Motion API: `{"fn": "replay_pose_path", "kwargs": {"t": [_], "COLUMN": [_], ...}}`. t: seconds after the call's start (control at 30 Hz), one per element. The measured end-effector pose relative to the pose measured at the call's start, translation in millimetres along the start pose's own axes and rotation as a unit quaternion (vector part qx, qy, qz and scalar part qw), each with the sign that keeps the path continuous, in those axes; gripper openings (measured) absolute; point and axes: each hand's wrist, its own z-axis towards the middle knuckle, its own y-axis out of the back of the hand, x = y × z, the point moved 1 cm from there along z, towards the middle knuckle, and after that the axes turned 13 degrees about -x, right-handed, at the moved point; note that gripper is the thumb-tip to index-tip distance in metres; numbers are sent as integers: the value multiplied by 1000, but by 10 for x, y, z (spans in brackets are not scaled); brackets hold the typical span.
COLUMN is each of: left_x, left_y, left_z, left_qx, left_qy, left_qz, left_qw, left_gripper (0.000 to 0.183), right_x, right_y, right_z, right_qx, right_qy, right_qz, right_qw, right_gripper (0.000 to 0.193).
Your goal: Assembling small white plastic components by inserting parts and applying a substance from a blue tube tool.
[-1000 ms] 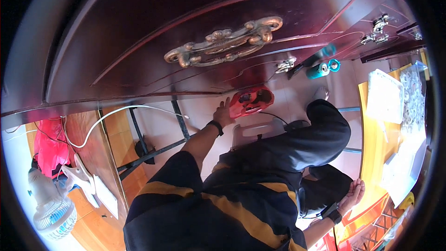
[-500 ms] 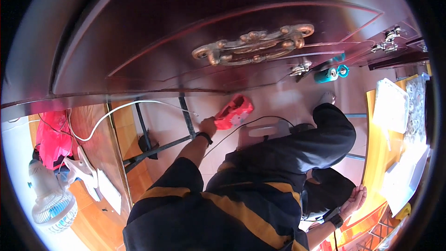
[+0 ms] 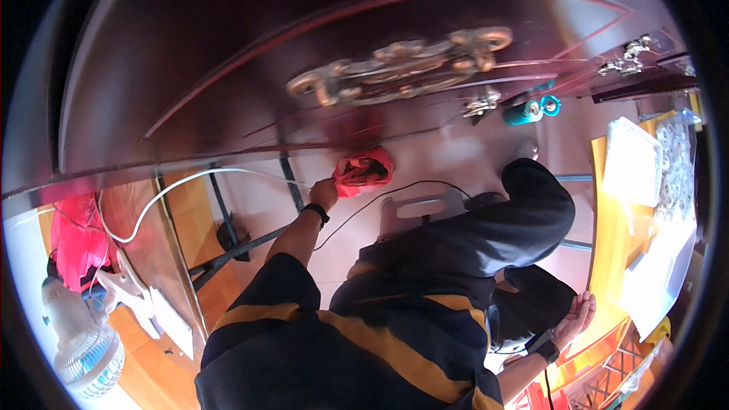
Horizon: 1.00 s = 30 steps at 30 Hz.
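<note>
My left hand is closed on the near left side of a red plastic bag, below the dark drawer front. The bag's mouth faces up, and something dark and hard to make out lies inside. Out to the right, my right hand is beside the edge of an orange-yellow wooden table, with its fingers loosely apart and nothing seen in them.
A dark red cabinet with an ornate handle fills the top. Beyond my knee lies a teal cylinder. A white cable, a small fan, a pale plastic stool and clear boxes surround me.
The red bag has moved a little left and turned in my left hand, so its mouth now faces up. My right hand has barely moved. The view has shifted slightly.
</note>
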Motion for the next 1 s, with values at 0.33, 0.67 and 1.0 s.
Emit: {"fn": "replay_pose_path", "kwargs": {"t": [0.33, 0.67, 1.0], "left_x": [-1134, -1179, -2280], "left_y": [441, 591, 1689], "left_z": [282, 18, 87], "left_qx": [-82, -68, -199], "left_qy": [16, 115, -190], "left_qz": [-217, -85, -221], "left_qw": [973, 987, 936], "left_gripper": [32, 71, 50], "right_x": [82, 180, 200], "right_y": [-394, -348, -562], "right_z": [-262, -434, -468], "right_qx": [-64, -121, -153], "right_qy": [-9, 16, 3], "right_qz": [-18, -44, -22], "right_qw": [998, 992, 988], "right_gripper": [21, 16, 16]}}
